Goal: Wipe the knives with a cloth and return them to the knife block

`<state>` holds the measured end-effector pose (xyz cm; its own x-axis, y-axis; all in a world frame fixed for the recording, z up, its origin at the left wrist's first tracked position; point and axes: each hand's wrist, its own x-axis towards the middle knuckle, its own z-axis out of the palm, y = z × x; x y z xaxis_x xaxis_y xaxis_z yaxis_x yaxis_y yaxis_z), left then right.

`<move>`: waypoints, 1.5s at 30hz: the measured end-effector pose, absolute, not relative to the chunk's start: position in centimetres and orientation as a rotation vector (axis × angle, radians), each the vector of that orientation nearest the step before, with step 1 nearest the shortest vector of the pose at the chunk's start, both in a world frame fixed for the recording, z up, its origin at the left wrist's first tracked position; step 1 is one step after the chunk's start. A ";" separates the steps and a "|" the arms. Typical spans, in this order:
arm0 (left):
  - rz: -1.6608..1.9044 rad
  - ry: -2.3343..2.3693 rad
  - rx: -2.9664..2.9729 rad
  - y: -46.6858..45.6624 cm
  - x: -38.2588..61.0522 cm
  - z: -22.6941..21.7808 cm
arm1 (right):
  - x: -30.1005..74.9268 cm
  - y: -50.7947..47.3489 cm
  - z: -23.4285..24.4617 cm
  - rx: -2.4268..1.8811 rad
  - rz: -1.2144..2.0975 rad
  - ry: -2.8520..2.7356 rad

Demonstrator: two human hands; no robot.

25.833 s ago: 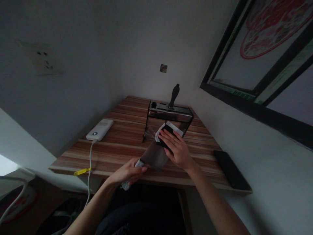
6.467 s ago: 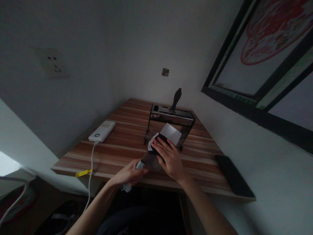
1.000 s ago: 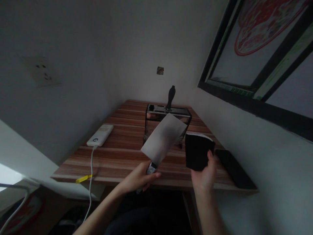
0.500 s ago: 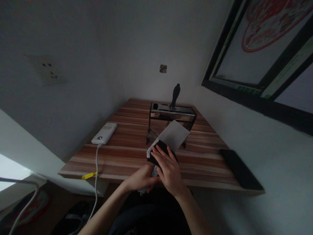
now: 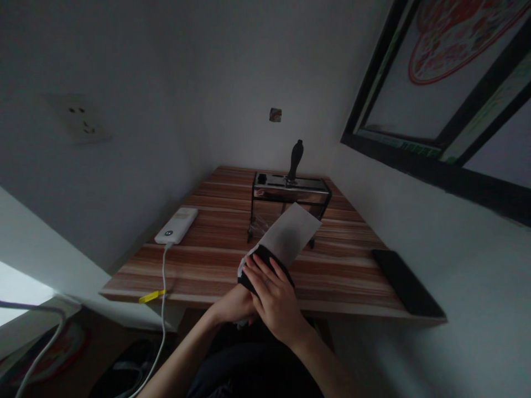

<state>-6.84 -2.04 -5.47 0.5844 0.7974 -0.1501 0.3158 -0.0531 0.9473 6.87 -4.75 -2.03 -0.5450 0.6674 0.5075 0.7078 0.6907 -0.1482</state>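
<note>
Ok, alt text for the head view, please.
The right hand presses a black pad against a cleaver gripped by the left hand, over a wood-grain table with a knife rack, power bank and black phone.

Walls (image 5: 232, 72): dim and grey, darkening toward the upper corners, faintly grainy
Bright patch (image 5: 19, 290): strongest light, near white, washed out at the left edge
Knife blade (image 5: 286, 235): dull pale sheen, darker smudge near the middle
Tabletop (image 5: 207, 265): muted reds, falling into near-black shadow beneath the front edge
Socket (image 5: 81, 119): stretched and soft from wide-angle distortion
Framed picture (image 5: 452, 50): skewed toward the right edge, detail muddy
</note>
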 end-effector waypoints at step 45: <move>0.446 0.817 1.733 -2.0 -6.6 -4.1 | 14.3 2.7 2.6 -1.245 -0.408 -2.077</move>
<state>-6.56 -1.96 -4.15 0.6900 0.7159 -0.1065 0.2978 -0.1468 0.9433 14.25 2.70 2.56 -0.3177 0.6557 0.6850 0.8660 0.4948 -0.0720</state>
